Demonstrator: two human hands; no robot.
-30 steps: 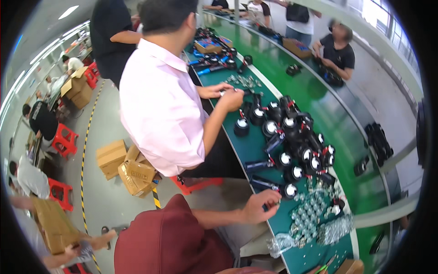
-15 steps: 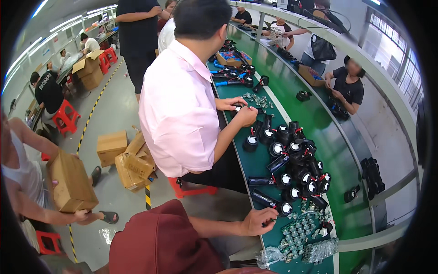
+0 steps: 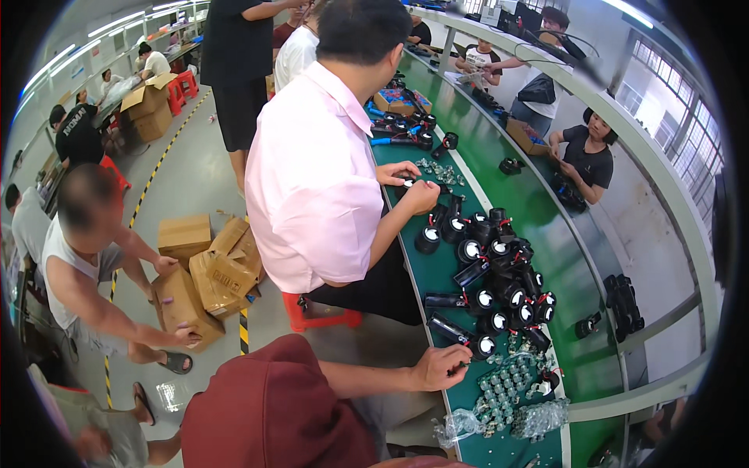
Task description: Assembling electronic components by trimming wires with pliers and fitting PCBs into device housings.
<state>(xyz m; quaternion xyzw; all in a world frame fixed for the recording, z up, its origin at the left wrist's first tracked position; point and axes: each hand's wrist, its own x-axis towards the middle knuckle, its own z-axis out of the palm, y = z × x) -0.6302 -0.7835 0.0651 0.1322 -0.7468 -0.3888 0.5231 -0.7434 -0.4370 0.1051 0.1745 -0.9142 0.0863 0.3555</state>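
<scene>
My left hand [image 3: 438, 368], coming out of a maroon sleeve, hovers at the near edge of the green work table [image 3: 485, 451]. Its fingers are pinched together on a small dark piece too small to name. Just beyond the fingers lies a black tube-shaped lamp part [image 3: 450, 329] with a white disc in its round head. A heap of similar black lamp parts [image 3: 511, 295] with red wires fills the table farther up. To the right of my hand are rows of small clear glassy pieces [image 3: 503, 386]. My right hand is not in view.
A crumpled clear plastic bag [image 3: 459, 426] and a clear plastic-wrapped bundle [image 3: 540, 420] lie near the table's front. A co-worker in a pink shirt [image 3: 316, 171] sits close on the left. A metal frame [image 3: 663, 402] crosses at right. Cardboard boxes [image 3: 226, 269] stand on the floor.
My view has shifted slightly; my left hand keeps its pinch near the same spot. A person in a white tank top has brought a cardboard box against the floor pile. Another person appears lower left.
</scene>
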